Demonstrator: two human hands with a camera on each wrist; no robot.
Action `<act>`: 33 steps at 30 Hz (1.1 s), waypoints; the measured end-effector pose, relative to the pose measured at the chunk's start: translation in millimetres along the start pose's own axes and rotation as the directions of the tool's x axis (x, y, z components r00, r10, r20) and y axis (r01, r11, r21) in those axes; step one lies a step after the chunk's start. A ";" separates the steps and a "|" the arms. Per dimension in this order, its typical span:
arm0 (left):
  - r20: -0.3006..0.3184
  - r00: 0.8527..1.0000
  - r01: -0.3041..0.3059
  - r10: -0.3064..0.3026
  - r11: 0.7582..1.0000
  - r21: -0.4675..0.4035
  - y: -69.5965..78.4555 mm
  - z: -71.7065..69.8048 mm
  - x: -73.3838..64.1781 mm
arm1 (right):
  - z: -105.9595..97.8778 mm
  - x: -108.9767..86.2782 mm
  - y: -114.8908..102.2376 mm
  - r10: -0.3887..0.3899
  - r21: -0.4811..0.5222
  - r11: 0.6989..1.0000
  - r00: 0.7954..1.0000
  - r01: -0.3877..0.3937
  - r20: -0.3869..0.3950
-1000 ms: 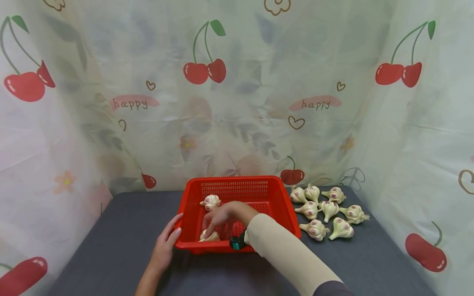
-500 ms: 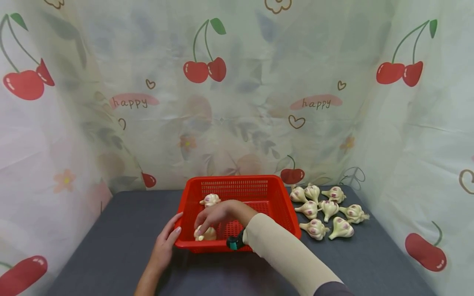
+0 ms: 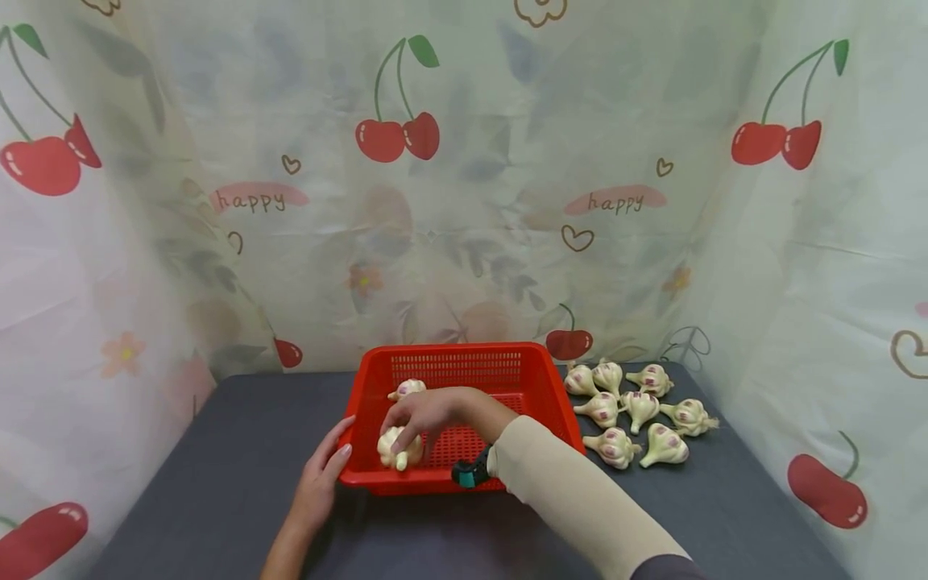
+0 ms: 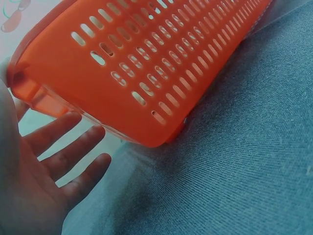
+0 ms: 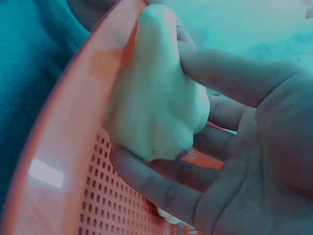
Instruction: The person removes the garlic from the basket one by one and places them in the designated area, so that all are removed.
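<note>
In the head view my left hand (image 3: 319,479) is at the left side of a red plastic basket (image 3: 464,349), holding its rim between thumb and fingers. Several of its fingers (image 4: 73,154) spread loosely under the rim in the left wrist view. Inside the basket, near the front left corner, my right hand (image 3: 428,412) grips a garlic bulb (image 5: 156,98) with thumb and fingers around it, its stem toward me. Another garlic bulb (image 3: 408,388) lies farther back in the basket, partly hidden by the right hand.
Right of the basket, several garlic bulbs (image 3: 640,409) lie grouped on the dark cloth-covered table (image 3: 239,459). A printed curtain (image 3: 464,242) hangs behind and on both sides. The basket has raised, slotted walls.
My right hand has shifted slightly left and up with the garlic bulb, whose stem has turned toward me. My left hand stays at the basket's rim.
</note>
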State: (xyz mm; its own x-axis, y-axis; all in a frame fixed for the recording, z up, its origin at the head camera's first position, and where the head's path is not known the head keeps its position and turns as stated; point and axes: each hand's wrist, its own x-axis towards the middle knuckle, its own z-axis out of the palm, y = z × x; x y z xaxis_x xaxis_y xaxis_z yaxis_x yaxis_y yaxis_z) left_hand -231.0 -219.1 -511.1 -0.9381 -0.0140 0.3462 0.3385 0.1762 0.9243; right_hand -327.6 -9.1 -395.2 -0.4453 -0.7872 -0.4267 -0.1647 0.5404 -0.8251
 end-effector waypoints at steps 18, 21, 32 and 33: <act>0.006 1.000 0.014 -0.013 1.000 -0.014 1.8 -0.6 0.2 | -16.6 -55.2 21.7 -0.203 -0.206 0.970 0.904 0.132 -0.376; 0.011 1.000 0.026 -0.026 0.999 -0.020 1.3 -0.3 -0.2 | -17.5 -66.9 28.8 -0.233 -0.248 0.960 0.863 0.130 -0.449; 0.011 1.000 0.018 -0.018 0.999 -0.028 -0.4 -0.1 1.2 | -16.2 -103.3 64.1 -0.237 -0.177 0.972 0.681 0.158 -0.693; 0.011 1.000 0.020 -0.020 0.999 -0.026 -0.1 -0.1 1.0 | -15.7 -106.6 67.6 -0.236 -0.168 0.972 0.663 0.165 -0.710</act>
State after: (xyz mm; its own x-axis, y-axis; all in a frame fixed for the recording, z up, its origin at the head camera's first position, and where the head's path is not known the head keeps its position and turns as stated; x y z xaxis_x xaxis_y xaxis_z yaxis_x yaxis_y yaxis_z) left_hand -232.0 -219.2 -510.9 -0.9454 -0.0067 0.3259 0.3213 0.1505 0.9350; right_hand -305.1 116.0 -399.7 -0.8817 -0.4383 0.1748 -0.3819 0.4452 -0.8099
